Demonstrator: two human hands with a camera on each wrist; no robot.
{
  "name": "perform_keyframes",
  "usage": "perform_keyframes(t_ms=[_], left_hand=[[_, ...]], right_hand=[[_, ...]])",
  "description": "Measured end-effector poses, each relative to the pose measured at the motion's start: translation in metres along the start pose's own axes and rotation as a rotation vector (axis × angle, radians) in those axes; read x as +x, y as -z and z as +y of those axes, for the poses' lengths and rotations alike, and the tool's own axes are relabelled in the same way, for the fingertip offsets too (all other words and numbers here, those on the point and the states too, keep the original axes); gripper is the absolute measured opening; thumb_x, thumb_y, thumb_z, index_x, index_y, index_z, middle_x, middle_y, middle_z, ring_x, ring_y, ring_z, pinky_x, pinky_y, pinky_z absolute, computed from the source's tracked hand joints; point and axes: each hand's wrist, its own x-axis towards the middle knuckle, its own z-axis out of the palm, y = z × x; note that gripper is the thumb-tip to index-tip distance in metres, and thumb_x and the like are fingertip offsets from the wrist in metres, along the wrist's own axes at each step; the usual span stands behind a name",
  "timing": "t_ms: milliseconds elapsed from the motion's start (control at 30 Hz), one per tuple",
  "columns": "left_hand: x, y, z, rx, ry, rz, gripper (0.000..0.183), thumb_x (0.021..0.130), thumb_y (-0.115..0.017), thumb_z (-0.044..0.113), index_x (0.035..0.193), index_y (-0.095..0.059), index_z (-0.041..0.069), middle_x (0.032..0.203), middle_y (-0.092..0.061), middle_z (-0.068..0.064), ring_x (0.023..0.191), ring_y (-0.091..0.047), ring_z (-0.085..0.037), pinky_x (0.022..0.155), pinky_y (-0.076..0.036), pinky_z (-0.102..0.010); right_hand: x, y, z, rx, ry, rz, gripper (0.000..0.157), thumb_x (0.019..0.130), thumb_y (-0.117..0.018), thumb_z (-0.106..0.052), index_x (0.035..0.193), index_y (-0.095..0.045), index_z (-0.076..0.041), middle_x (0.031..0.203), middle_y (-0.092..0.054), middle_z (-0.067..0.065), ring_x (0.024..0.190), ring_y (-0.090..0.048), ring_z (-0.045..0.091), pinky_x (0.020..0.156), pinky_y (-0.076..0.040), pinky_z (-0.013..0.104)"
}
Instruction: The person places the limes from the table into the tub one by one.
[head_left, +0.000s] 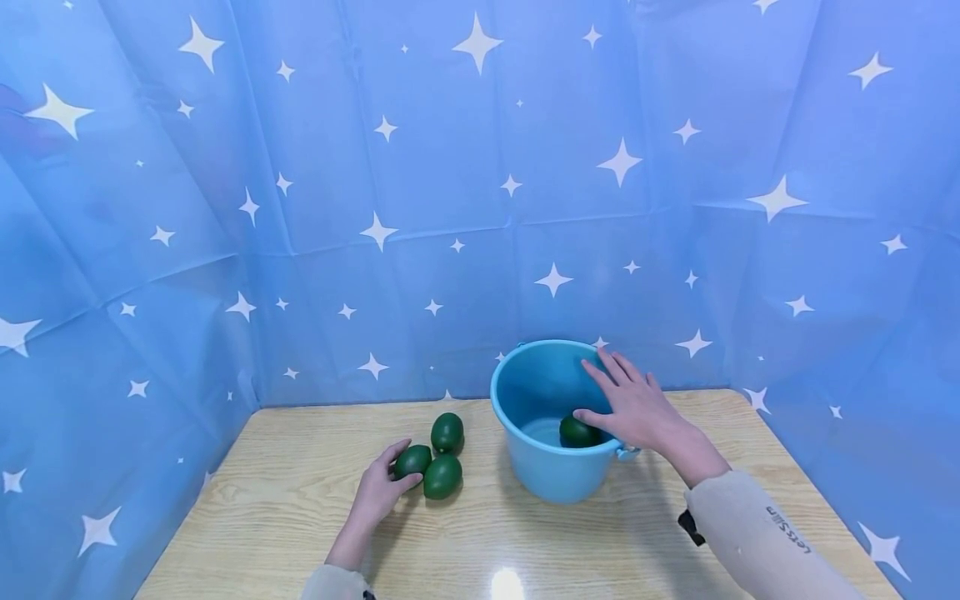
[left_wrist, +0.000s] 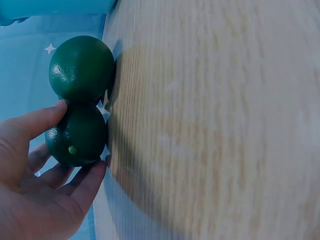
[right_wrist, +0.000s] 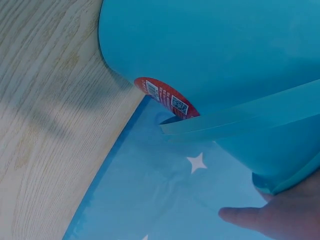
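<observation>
The left hand [head_left: 378, 493] pinches a green fruit [head_left: 412, 460] on the desk [head_left: 277, 500], beside two similar fruits [head_left: 442, 477]. The right hand [head_left: 637, 412], fingers spread, overlaps the rim of a blue bucket [head_left: 561, 481] containing another fruit [head_left: 577, 434]. A red label [right_wrist: 165, 95] shows a QR code [right_wrist: 179, 105]; sleeve [head_left: 761, 537] lettering [head_left: 787, 529] begins "Lets".

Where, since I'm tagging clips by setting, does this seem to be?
Probably a staged indoor tabletop: star-patterned blue sheeting hangs behind and beside a wood-grain table, on which a blue bucket stands.
</observation>
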Motion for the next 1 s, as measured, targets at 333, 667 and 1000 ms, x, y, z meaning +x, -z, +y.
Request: perform_keyframes(t_ms=[333, 667, 1000], left_hand=[[-0.001, 0.0006, -0.0008, -0.008, 0.002, -0.011, 0.062, 0.089, -0.074, 0.013, 0.145, -0.049, 0.005, 0.143, -0.051, -0.027, 0.124, -0.056, -0.048, 0.095, -0.054, -0.054], [-0.0017, 0.0023, 0.0003, -0.009, -0.002, 0.0, 0.061, 0.089, -0.074, 0.013, 0.144, -0.05, 0.003, 0.142, -0.053, -0.026, 0.122, -0.057, -0.047, 0.095, -0.054, -0.055], [-0.0028, 0.0054, -0.0008, -0.009, 0.011, 0.009, 0.06, 0.09, -0.072, 0.012, 0.145, -0.049, 0.003, 0.142, -0.052, -0.026, 0.123, -0.057, -0.047, 0.096, -0.053, -0.055]], right_hand=[[-0.0006, 0.0014, -0.0015, -0.001, 0.0, -0.001, 0.086, 0.092, -0.06, -0.057, 0.157, -0.03, -0.01, 0.165, -0.017, 0.023, 0.148, -0.017, 0.05, 0.111, -0.018, 0.08], [-0.0007, 0.0033, -0.003, -0.003, 0.001, -0.001, 0.086, 0.092, -0.06, -0.057, 0.157, -0.03, -0.01, 0.164, -0.018, 0.024, 0.149, -0.017, 0.05, 0.111, -0.018, 0.08], [-0.0008, 0.0026, -0.0014, -0.018, -0.012, -0.019, 0.089, 0.091, -0.059, -0.062, 0.157, -0.029, -0.011, 0.165, -0.017, 0.023, 0.149, -0.016, 0.05, 0.11, -0.017, 0.08]])
